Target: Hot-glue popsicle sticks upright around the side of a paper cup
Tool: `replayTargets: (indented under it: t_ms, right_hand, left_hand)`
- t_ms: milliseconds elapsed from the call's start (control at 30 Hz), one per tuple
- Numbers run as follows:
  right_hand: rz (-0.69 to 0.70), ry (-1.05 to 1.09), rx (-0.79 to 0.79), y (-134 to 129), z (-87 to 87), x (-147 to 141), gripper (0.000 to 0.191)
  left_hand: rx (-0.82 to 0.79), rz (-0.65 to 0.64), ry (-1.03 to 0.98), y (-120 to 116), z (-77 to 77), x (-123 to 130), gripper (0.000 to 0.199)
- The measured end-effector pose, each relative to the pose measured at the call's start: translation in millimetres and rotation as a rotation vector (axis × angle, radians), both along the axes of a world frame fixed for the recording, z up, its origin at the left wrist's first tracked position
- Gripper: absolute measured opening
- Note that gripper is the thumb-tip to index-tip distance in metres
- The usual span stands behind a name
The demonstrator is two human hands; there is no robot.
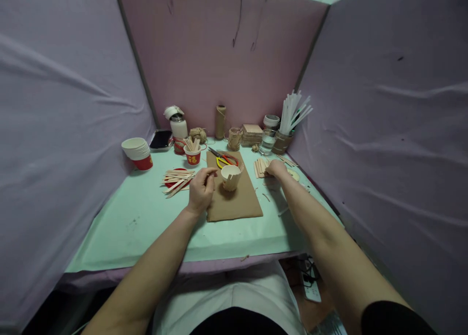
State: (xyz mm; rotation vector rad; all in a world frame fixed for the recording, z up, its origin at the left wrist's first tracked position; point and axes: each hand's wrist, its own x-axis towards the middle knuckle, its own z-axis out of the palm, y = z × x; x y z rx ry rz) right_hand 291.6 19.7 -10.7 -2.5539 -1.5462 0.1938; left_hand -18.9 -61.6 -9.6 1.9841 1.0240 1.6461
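A paper cup [229,180] with wooden craft sticks along its side stands on a brown cardboard sheet [234,206]. Just left of the cup is my left hand [202,190], its fingers curled together; whatever they may hold is hidden. My right hand [277,169] reaches down at the right end of a row of flat craft sticks [260,167]. Its fingers are bent and closed, with the tips out of sight among the sticks. Behind the cup lie scissors with red handles [231,160] and a yellow-handled tool [220,163].
Loose sticks lie on a red plate [168,183], near a red cup of sticks [192,155]. Stacked paper cups [138,152] stand at left. A white bottle [179,127], twine [198,134], a glass of water [268,142] and white glue sticks [291,111] line the back.
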Motion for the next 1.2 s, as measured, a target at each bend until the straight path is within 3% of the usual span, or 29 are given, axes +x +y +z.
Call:
replayTargets:
  t_ms: [300,467,533,600,700,800,967,1200]
  right_hand:
    - [-0.017,0.073,0.185,-28.8,18.0,-14.6,0.021]
    - [0.101,0.147,0.495,-94.5,34.6,-54.9,0.029]
    - [0.260,0.380,0.815,-128.4,32.5,-83.5,0.024]
    - [0.386,0.487,0.921,-155.9,24.7,-113.0,0.018]
    - [0.502,0.481,0.915,-175.8,8.4,-146.6,0.014]
    - [0.580,0.409,0.884,-176.7,-3.9,-161.8,0.012]
    - [0.627,0.324,0.867,-173.2,-9.5,-165.6,0.016]
    - [0.627,0.403,0.814,-185.0,-8.5,-151.8,0.014]
  left_hand:
    - [-0.003,0.012,0.000,-2.5,1.0,-0.1,0.018]
    - [-0.027,-0.020,-0.021,-11.6,5.5,3.5,0.016]
    - [-0.068,-0.072,-0.020,-16.7,4.5,6.5,0.018]
    - [-0.131,-0.129,-0.028,-22.5,1.1,9.8,0.020]
    - [-0.265,-0.256,-0.068,-31.5,-6.2,13.3,0.024]
    - [-0.343,-0.316,-0.098,-37.9,-11.5,14.7,0.023]
    - [-0.375,-0.289,-0.140,-41.2,-10.7,17.0,0.021]
    - [-0.529,-0.342,-0.217,-38.9,-3.1,17.5,0.029]
